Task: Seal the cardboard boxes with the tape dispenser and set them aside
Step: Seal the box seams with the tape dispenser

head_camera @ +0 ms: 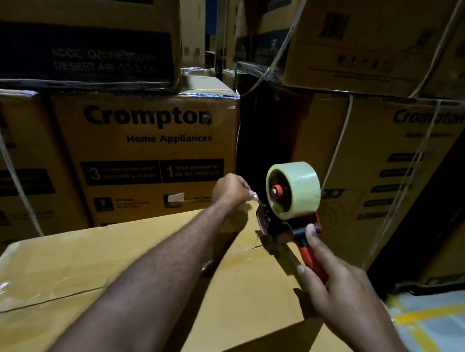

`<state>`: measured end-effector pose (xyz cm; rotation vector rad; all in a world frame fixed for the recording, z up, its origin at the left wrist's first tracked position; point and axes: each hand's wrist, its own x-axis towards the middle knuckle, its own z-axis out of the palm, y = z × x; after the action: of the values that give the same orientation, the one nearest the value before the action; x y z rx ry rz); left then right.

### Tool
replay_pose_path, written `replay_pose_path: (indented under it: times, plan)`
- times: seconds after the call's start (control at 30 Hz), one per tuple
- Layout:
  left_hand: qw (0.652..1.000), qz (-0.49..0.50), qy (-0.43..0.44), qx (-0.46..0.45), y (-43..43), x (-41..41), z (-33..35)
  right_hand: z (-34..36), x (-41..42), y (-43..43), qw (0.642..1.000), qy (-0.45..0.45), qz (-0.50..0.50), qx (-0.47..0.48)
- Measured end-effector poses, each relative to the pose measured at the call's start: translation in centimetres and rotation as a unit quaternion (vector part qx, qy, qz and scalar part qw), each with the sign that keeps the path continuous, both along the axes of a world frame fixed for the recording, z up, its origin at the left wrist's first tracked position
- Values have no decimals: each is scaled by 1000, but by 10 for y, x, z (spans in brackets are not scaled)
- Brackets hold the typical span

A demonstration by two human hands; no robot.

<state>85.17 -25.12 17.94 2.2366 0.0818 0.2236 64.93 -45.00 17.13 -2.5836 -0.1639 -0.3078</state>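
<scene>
Your right hand (338, 286) grips the red handle of the one tape dispenser (280, 226), at the far edge of the single plain cardboard box (113, 263). Your left hand (232, 188) pinches the tape end (254, 196). At least five printed cartons (147, 144) stand stacked behind.

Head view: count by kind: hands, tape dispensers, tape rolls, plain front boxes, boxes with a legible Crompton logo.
Hands: 2, left hand, right hand
Tape dispenser: 1
Tape roll: 1
Plain front box: 1
Legible Crompton logo: 2, left Crompton box, right Crompton box
Total: 7
</scene>
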Motion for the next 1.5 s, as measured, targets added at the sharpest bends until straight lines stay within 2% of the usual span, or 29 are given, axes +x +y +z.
replay_pose_path:
  times: [0.2,0.3,0.57,0.67,0.73,0.83,0.9,1.03,1.2,1.5]
  plan:
    - [999,-32,11,-11,3,26,-22,0,7,7,1000,5,-10,-16]
    - [999,-16,5,-42,1,37,-30,3,13,10,1000,6,-14,-15]
    - [998,50,20,-39,23,56,-42,-2,19,12,999,26,-7,-37]
    - [998,-11,61,-34,35,60,-39,-2,18,13,999,26,-11,-30]
    - [989,-71,118,-47,34,56,-35,-2,19,14,999,25,-10,-30]
    - [982,-113,152,6,28,53,-31,-2,20,15,999,27,-10,-37]
    - [983,-119,139,14,24,52,-28,0,21,16,998,33,-10,-44]
    - [991,-95,92,-27,16,50,-26,-1,22,13,999,39,-16,-28]
    - [998,-60,15,20,5,50,-19,0,20,10,999,43,-15,2]
    - [997,-51,37,37,8,58,-10,11,28,14,999,40,-9,12]
